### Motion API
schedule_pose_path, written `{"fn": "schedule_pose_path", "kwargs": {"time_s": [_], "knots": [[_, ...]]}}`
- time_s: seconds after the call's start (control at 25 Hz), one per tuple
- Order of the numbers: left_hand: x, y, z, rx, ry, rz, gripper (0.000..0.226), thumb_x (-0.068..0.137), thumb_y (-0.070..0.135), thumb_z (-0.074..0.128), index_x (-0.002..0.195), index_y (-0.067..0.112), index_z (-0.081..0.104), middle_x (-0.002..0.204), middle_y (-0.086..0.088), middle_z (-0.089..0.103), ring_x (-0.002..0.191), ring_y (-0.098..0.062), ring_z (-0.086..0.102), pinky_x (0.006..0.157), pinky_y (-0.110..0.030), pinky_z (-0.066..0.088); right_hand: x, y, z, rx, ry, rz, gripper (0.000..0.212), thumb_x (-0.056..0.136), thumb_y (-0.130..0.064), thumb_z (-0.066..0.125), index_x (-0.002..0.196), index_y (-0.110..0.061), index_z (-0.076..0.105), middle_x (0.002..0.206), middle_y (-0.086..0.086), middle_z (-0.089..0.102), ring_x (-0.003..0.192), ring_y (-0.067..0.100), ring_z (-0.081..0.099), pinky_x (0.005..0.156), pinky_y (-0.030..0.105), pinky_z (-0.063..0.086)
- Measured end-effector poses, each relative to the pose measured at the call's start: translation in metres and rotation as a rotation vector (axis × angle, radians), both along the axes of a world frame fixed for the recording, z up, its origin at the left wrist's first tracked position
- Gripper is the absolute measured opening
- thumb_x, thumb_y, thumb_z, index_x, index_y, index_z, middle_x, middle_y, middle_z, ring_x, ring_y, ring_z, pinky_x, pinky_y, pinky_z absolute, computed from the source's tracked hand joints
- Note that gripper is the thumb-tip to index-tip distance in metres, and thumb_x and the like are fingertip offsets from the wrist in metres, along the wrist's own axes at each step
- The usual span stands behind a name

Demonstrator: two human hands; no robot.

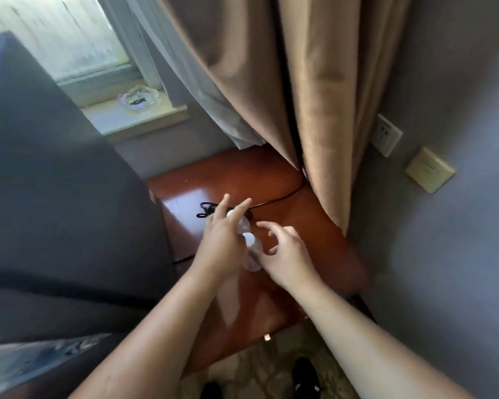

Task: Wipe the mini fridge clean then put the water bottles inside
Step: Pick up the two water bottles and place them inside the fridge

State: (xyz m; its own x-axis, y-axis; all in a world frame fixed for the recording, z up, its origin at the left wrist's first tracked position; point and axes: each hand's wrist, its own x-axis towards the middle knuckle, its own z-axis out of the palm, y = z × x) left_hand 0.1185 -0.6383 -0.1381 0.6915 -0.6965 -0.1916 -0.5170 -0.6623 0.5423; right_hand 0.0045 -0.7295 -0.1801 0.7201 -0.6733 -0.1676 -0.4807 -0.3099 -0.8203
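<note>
Two clear water bottles with white caps stand upright on a reddish-brown wooden table (pixel 314 226). The nearer bottle (pixel 251 249) shows its cap between my two hands. The farther bottle (pixel 244 224) is mostly hidden behind my left fingers. My left hand (pixel 222 246) rests against the bottles' left side with fingers stretched out. My right hand (pixel 285 254) hovers just right of the nearer bottle, fingers curled and apart, touching or nearly touching it. The dark grey mini fridge (pixel 55 182) fills the left side, seen from above.
A black cable (pixel 271 201) lies coiled on the table behind the bottles. Beige curtains (pixel 314 96) hang over the table's back right corner. A glass ashtray (pixel 139 97) sits on the window sill. Wall sockets (pixel 386 135) are at right. Patterned floor (pixel 257 367) lies below.
</note>
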Motion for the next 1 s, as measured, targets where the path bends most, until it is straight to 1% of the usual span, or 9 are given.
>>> {"fn": "schedule_pose_path", "kwargs": {"time_s": [0.08, 0.16, 0.28, 0.4, 0.52, 0.64, 0.76, 0.92, 1.0], "knots": [[0.008, -0.013, -0.008, 0.141, -0.053, -0.024, 0.077, 0.084, -0.007, 0.046, 0.150, 0.032, 0.050, 0.165, -0.005, 0.031, 0.142, -0.032, 0.037, 0.114, -0.029, 0.029, 0.001, -0.006, -0.012, 0.060, -0.020, 0.058, 0.061, 0.071, -0.052, 0.073, 0.128, -0.034, 0.067, 0.112, -0.003, 0.058, 0.097, 0.018, 0.067, 0.089, 0.029, 0.055], [0.011, -0.013, -0.016, 0.169, -0.122, -0.059, 0.061, 0.088, -0.003, 0.052, 0.138, 0.030, 0.063, 0.149, -0.002, 0.049, 0.131, -0.031, 0.046, 0.106, -0.029, 0.036, 0.001, -0.009, -0.017, 0.096, -0.035, 0.105, 0.052, 0.076, -0.046, 0.073, 0.126, -0.031, 0.070, 0.119, -0.001, 0.061, 0.104, 0.017, 0.065, 0.091, 0.029, 0.053], [0.000, 0.006, -0.011, 0.106, -0.162, -0.056, 0.044, 0.091, 0.007, 0.061, 0.126, 0.034, 0.069, 0.124, 0.000, 0.056, 0.118, -0.023, 0.054, 0.094, -0.027, 0.043, -0.003, -0.005, -0.016, 0.088, -0.111, 0.090, 0.033, 0.087, -0.036, 0.073, 0.117, -0.023, 0.072, 0.120, 0.000, 0.066, 0.109, 0.015, 0.063, 0.093, 0.025, 0.049], [-0.027, 0.039, 0.015, -0.022, -0.224, -0.048, 0.040, 0.094, 0.017, 0.062, 0.130, 0.035, 0.065, 0.119, 0.004, 0.056, 0.116, -0.018, 0.052, 0.095, -0.024, 0.043, -0.019, 0.013, 0.007, 0.050, -0.206, 0.066, 0.026, 0.092, -0.043, 0.067, 0.111, -0.025, 0.068, 0.112, -0.008, 0.068, 0.105, 0.010, 0.064, 0.090, 0.027, 0.050], [-0.050, 0.095, 0.057, -0.114, -0.330, -0.112, 0.037, 0.097, 0.026, 0.063, 0.132, 0.036, 0.062, 0.116, 0.009, 0.053, 0.114, -0.011, 0.050, 0.097, -0.027, 0.048, -0.041, 0.047, 0.049, 0.149, -0.286, 0.146, 0.023, 0.095, -0.046, 0.064, 0.113, -0.033, 0.065, 0.107, -0.016, 0.073, 0.103, -0.003, 0.066, 0.091, 0.028, 0.055], [-0.073, 0.178, 0.108, -0.166, -0.416, -0.141, 0.037, 0.101, 0.033, 0.057, 0.138, 0.037, 0.058, 0.113, 0.012, 0.048, 0.111, -0.006, 0.048, 0.095, -0.021, 0.046, -0.058, 0.115, 0.100, 0.240, -0.424, 0.281, 0.021, 0.099, -0.042, 0.060, 0.116, -0.033, 0.066, 0.110, -0.013, 0.075, 0.107, 0.002, 0.068, 0.095, 0.032, 0.055], [-0.095, 0.283, 0.151, -0.206, -0.468, -0.110, 0.043, 0.100, 0.036, 0.044, 0.142, 0.039, 0.054, 0.103, 0.007, 0.044, 0.102, -0.009, 0.049, 0.092, -0.020, 0.042, -0.067, 0.220, 0.143, 0.341, -0.539, 0.408, 0.020, 0.098, -0.039, 0.056, 0.112, -0.033, 0.069, 0.109, -0.019, 0.076, 0.109, -0.002, 0.068, 0.094, 0.019, 0.051], [-0.117, 0.431, 0.189, -0.215, -0.468, -0.055, 0.048, 0.099, 0.044, 0.030, 0.143, 0.038, 0.049, 0.105, 0.008, 0.050, 0.102, -0.011, 0.059, 0.094, -0.024, 0.045, -0.069, 0.364, 0.180, 0.359, -0.600, 0.560, 0.033, 0.103, -0.042, 0.052, 0.120, -0.020, 0.071, 0.115, 0.002, 0.076, 0.115, 0.017, 0.070, 0.101, 0.038, 0.052], [-0.120, 0.501, 0.207, -0.197, -0.460, -0.041, 0.045, 0.103, 0.051, 0.030, 0.142, 0.038, 0.047, 0.113, 0.012, 0.054, 0.105, -0.008, 0.061, 0.097, -0.027, 0.047, -0.066, 0.427, 0.198, 0.420, -0.596, 0.641, 0.032, 0.105, -0.035, 0.051, 0.119, -0.014, 0.071, 0.112, 0.009, 0.077, 0.110, 0.024, 0.072, 0.097, 0.036, 0.055]]}}
